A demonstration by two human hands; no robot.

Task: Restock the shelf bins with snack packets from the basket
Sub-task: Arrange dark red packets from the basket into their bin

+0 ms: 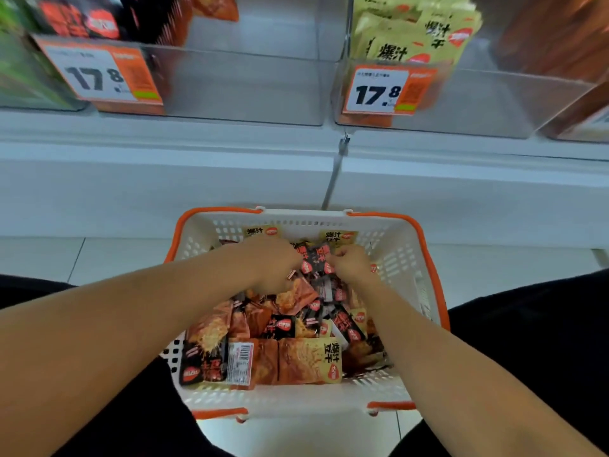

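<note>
Picking step: both hands down in white plastic basket with orange rim on floor; left hand and right hand each with curled grip on small black snack packets. Next, likely lift to clear shelf bin above

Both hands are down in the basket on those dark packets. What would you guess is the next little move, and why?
Probably lift the black packets up out of the basket. The left hand and right hand both look curled around them, so the grip seems made. They likely belong in the left bin, where similar dark packets sit; the right bin holds yellow ones.
</note>
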